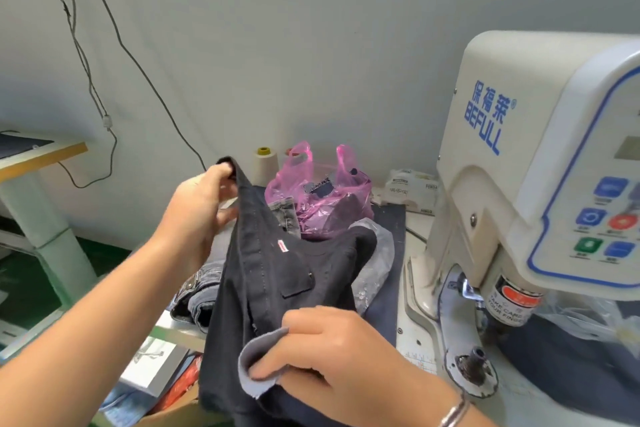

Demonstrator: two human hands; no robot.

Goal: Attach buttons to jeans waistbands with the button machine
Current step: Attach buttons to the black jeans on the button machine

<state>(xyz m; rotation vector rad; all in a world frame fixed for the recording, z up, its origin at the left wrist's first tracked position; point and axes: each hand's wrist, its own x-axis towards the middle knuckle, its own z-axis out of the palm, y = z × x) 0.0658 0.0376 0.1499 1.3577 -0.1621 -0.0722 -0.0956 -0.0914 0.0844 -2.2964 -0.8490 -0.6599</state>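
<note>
A pair of black jeans (277,274) hangs between my two hands above the table's left side. My left hand (199,215) grips one end of the waistband, raised near the wall. My right hand (332,357) pinches a grey flap of the jeans lower down, close to me. The white button machine (540,156) stands at the right. Its lower die post (479,355) sits on the base in front of the head, to the right of my right hand, and holds no fabric.
A pink plastic bag (311,198) with dark pieces lies behind the jeans, beside a thread cone (265,165). Grey jeans (199,295) are stacked at the table's left edge. Clear plastic (377,263) lies under the jeans. Boxes sit on the floor at lower left.
</note>
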